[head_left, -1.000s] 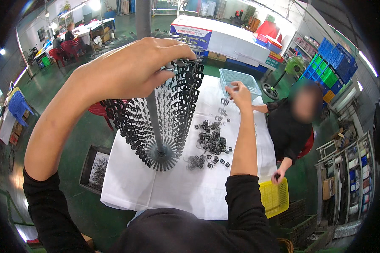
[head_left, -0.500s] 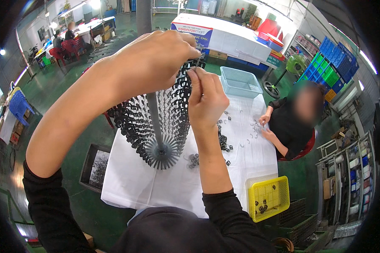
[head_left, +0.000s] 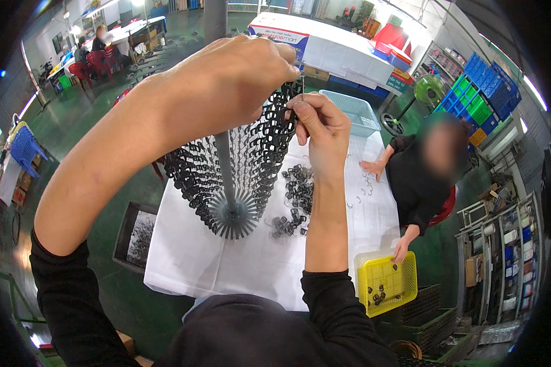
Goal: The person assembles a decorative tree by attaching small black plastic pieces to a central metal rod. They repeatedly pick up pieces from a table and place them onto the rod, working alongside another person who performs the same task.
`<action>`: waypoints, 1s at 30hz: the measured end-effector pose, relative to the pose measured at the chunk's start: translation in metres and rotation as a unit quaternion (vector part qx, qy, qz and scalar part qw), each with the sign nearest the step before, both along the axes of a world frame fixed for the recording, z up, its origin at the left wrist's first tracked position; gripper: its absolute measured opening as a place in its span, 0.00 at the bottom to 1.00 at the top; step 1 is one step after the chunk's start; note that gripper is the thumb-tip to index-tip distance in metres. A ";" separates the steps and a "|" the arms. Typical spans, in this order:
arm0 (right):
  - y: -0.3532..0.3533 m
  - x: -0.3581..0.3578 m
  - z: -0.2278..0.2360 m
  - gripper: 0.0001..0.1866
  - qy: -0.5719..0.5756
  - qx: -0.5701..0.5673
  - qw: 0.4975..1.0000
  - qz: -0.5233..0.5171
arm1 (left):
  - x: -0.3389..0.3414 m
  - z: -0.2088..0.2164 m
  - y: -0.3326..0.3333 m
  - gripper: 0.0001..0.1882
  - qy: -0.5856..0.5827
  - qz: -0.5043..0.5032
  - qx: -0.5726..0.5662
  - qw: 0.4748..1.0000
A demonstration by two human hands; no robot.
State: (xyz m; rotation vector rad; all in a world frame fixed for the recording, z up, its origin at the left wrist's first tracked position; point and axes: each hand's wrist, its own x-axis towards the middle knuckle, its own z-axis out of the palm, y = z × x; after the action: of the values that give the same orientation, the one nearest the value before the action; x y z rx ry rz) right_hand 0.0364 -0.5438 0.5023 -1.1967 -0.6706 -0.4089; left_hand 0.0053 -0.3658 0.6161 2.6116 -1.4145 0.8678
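Note:
A grey pole (head_left: 228, 168) with a spoked, finned base (head_left: 234, 221) stands on the white-covered table, ringed by hanging strings of small black looped pieces (head_left: 277, 131). My left hand (head_left: 245, 70) is closed high up near the top of the strings; what its fingers hold is hidden behind the hand. To its right and a little lower, my right hand (head_left: 327, 131) pinches thumb and finger at the lower end of a thin metal wire (head_left: 303, 87), beside the outermost string. Loose black pieces (head_left: 299, 186) lie heaped on the table below my right hand.
At the table's right sits a co-worker (head_left: 419, 177), one hand by thin curved pieces (head_left: 366, 189), the other at a yellow basket (head_left: 389, 281) holding several black pieces. A light-blue basket (head_left: 352, 113) stands at the far edge. A dark tray (head_left: 134, 238) is at left.
My right hand has moved right, beside the outermost string. My left hand has shifted slightly right. The co-worker's nearer hand has reached to the yellow basket.

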 end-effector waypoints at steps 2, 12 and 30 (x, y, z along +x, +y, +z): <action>-0.002 0.001 0.001 0.05 -0.012 -0.009 1.000 0.003 | 0.001 -0.001 0.000 0.24 -0.012 -0.005 0.009 1.000; -0.024 0.000 -0.014 0.04 0.072 0.017 0.997 -0.005 | 0.007 -0.004 0.003 0.25 -0.037 -0.015 -0.003 0.999; -0.062 0.055 -0.043 0.12 -0.075 -0.179 0.881 -0.432 | -0.021 0.009 0.017 0.30 0.097 0.016 0.002 0.995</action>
State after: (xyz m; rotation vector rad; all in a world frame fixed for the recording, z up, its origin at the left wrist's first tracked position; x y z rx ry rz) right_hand 0.0912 -0.6056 0.4591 -1.8120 -0.3061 -1.1731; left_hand -0.0161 -0.3488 0.6254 2.6433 -1.3289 0.5934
